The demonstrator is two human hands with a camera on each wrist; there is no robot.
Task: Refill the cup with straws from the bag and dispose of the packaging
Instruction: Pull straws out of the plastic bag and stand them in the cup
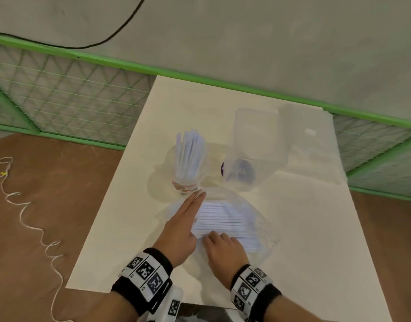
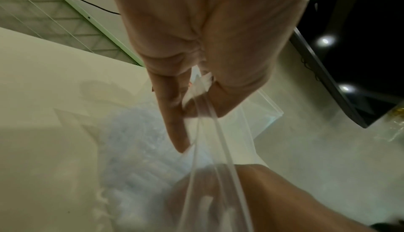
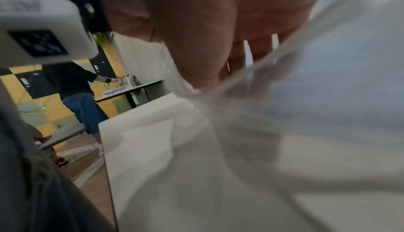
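A clear cup (image 1: 185,185) with a striped band stands mid-table and holds a bundle of white straws (image 1: 190,154). Just in front lies a clear zip bag (image 1: 257,220) with more white straws (image 1: 225,223) inside. My left hand (image 1: 183,221) lies along the bag's left side, fingers straight toward the cup. In the left wrist view its thumb and finger (image 2: 174,114) pinch the bag's zip rim (image 2: 213,120). My right hand (image 1: 221,241) grips the bag's near edge with curled fingers (image 3: 196,59). The blurred bag film (image 3: 306,114) fills that view.
A clear plastic container (image 1: 257,135) stands behind the bag on the white table (image 1: 304,263), with a dark round thing (image 1: 241,170) at its near corner. Green mesh fencing (image 1: 72,101) runs behind. White string (image 1: 25,219) lies on the brown floor at left.
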